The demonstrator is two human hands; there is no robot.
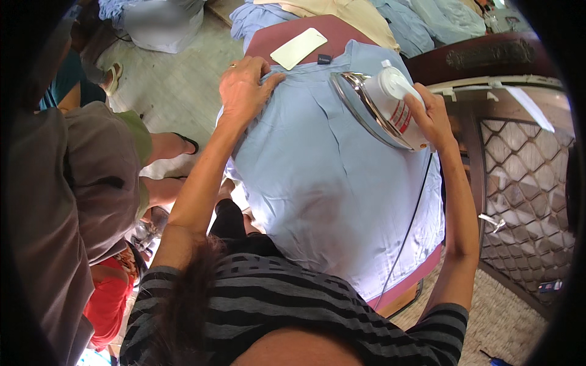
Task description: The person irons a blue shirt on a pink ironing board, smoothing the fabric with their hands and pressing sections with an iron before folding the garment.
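A light blue shirt point(305, 146) is spread over a maroon ironing board point(268, 43), its dark neck label point(324, 59) at the far end. My left hand point(245, 88) grips the shirt's far left edge, fingers curled and thumb lying on the cloth. In my right hand point(432, 116) is the handle of a white and chrome clothes iron point(390, 110), over the shirt's far right part. I cannot tell whether its soleplate touches the fabric. A black cord point(415, 213) runs from the iron's rear toward me across the shirt.
A pale flat rectangular piece point(299, 48) lies on the board's far end. Blue and cream cloth point(342, 9) is heaped beyond. People in grey-brown clothes point(101, 177) and red point(110, 299) are close on my left. A dark lattice door point(525, 183) stands at right.
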